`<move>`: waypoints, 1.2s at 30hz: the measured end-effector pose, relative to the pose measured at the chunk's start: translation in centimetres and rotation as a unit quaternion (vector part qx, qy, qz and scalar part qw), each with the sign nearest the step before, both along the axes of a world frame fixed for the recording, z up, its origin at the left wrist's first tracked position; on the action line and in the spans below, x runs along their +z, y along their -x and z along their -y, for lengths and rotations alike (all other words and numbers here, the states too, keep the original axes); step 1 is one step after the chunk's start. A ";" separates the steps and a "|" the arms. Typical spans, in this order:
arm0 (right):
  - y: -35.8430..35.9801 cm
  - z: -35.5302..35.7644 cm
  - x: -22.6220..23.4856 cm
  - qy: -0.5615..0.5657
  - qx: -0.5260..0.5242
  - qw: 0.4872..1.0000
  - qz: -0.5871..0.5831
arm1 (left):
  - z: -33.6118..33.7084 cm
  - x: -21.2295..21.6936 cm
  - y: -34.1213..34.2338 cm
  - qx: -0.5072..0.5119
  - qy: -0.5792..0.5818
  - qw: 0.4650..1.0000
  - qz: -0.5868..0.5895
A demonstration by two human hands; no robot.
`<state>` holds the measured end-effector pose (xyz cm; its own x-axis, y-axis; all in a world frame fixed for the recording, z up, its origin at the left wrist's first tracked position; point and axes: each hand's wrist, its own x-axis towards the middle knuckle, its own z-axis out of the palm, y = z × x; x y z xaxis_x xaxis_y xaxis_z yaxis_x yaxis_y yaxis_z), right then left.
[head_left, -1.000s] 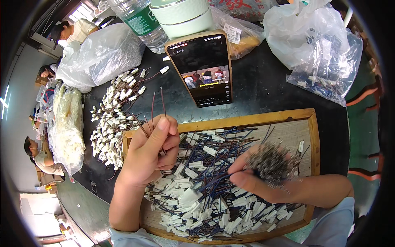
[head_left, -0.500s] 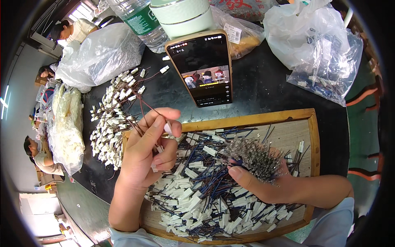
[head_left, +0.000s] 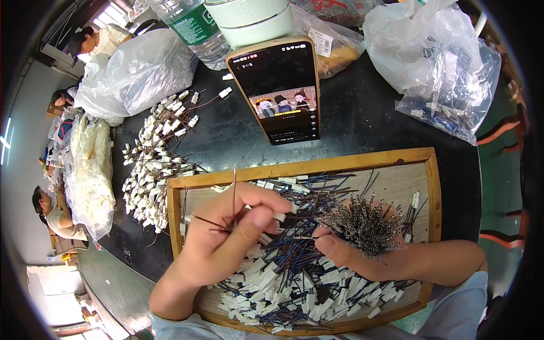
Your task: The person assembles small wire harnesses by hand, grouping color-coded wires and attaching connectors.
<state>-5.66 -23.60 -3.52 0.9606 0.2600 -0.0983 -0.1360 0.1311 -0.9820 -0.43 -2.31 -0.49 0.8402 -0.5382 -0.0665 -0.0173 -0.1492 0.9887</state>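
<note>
My left hand pinches a few thin dark wires with a white connector at the fingertips, one wire sticking straight up. My right hand grips a thick bundle of wires with metal terminal ends fanned out upward. Both hands hover over a wooden tray filled with several blue and black wires and white plastic connectors. The thumbs of the two hands are close together over the pile.
A phone leans upright behind the tray, screen lit. A heap of wired white connectors lies left of the tray. Plastic bags sit at back right and back left. A bottle and a pale cup stand at the back. Other people sit at far left.
My left hand has turned and lowered toward the tray centre, fingers now pinching a connector. My right hand has lifted its terminal bundle and shifted slightly left toward the left hand.
</note>
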 end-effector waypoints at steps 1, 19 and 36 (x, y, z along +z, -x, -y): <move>0.0 0.1 -0.4 0.000 -0.001 1.000 0.000 | -0.1 0.2 0.2 -0.014 0.032 0.999 -0.022; 0.3 0.5 -1.1 0.060 0.016 0.998 0.032 | 0.1 0.5 0.1 -0.022 -0.006 0.998 0.055; 0.2 0.0 -1.6 0.010 0.010 0.990 0.141 | 1.2 0.6 0.2 -0.093 -0.054 0.976 0.189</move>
<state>-5.87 -23.60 -5.13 0.9452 0.2805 0.1669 0.1409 0.1103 -0.9839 -0.62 -3.54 0.14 0.7044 -0.6904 0.1652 -0.4144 -0.2111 0.8853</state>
